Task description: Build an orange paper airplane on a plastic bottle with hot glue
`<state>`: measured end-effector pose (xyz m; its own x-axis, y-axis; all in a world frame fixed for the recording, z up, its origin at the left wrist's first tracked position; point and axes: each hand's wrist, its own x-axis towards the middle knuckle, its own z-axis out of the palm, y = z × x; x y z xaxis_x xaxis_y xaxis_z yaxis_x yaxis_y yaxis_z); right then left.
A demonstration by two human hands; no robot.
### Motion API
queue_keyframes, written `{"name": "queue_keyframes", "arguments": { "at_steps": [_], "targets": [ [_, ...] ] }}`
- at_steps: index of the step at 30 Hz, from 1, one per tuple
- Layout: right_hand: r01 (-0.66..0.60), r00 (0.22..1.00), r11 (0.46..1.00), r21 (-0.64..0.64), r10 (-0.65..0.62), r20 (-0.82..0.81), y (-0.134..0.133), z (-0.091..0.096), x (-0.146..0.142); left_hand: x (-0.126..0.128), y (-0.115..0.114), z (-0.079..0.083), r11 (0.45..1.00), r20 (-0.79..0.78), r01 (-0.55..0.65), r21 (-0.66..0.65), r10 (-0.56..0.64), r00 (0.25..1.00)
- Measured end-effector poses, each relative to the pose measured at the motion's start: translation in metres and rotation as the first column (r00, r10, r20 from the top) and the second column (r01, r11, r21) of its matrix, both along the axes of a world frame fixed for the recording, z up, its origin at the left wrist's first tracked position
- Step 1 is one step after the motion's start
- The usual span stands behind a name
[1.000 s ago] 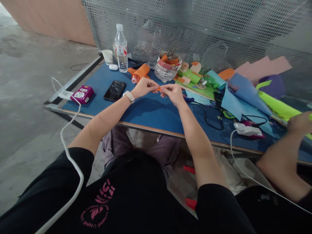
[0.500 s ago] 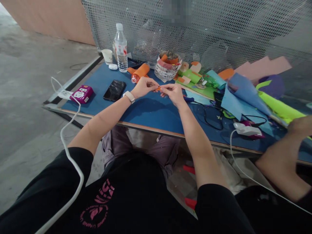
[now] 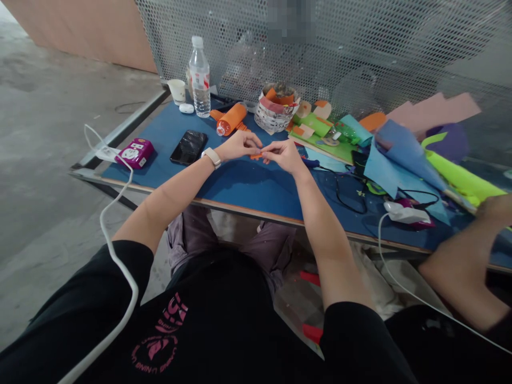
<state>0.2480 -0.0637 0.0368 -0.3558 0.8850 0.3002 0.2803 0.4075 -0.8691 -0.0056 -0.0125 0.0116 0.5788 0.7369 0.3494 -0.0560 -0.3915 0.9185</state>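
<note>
A small orange piece (image 3: 256, 156), perhaps paper or felt, is pinched between my two hands above the blue tabletop (image 3: 248, 186). My left hand (image 3: 241, 145) has its thumb and fingers closed on the piece from the left. From the other side my right hand (image 3: 281, 154) grips it with the fingertips. Most of the piece is hidden by the fingers, so its shape cannot be made out. Just behind my left hand lies a plastic bottle wrapped in orange (image 3: 233, 118), on its side, with orange bits attached.
A clear water bottle (image 3: 200, 80), a paper cup (image 3: 177, 92) and a black phone (image 3: 189, 147) are on the left. Behind stands a woven basket (image 3: 275, 114) with orange scraps. Coloured sheets (image 3: 404, 154) and cables are piled right, near another person's arm (image 3: 468, 266).
My hands have shifted slightly down, and more of the orange piece shows under my left fingers. Both hands keep their hold.
</note>
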Motion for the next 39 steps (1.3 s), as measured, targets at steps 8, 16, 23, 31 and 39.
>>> {"name": "queue_keyframes", "arguments": {
  "at_steps": [8, 16, 23, 31, 39],
  "targets": [
    [-0.096, 0.995, 0.995, 0.004, 0.096, 0.014, -0.001, 0.002, 0.003, 0.0, -0.013, 0.013, 0.994, -0.086, 0.043, -0.097, -0.051, 0.995],
    [-0.054, 0.998, 0.998, 0.018, 0.054, -0.016, -0.002, 0.002, -0.001, 0.005, -0.017, 0.012, 0.986, -0.009, 0.059, -0.153, -0.062, 0.998],
    [-0.046, 0.998, 0.999, 0.019, 0.045, 0.036, -0.004, 0.005, -0.001, 0.006, -0.019, 0.009, 0.981, -0.009, 0.097, -0.17, -0.1, 0.995],
    [-0.069, 0.994, 0.997, -0.022, 0.071, 0.079, -0.002, 0.008, 0.006, 0.008, -0.017, 0.003, 0.98, -0.015, 0.096, -0.177, -0.1, 0.995],
    [0.341, 0.84, 0.939, 0.049, -0.328, 0.431, 0.022, 0.019, 0.1, 0.009, -0.007, -0.001, 0.994, 0.036, -0.059, -0.09, 0.062, 0.997]
  ]
}}
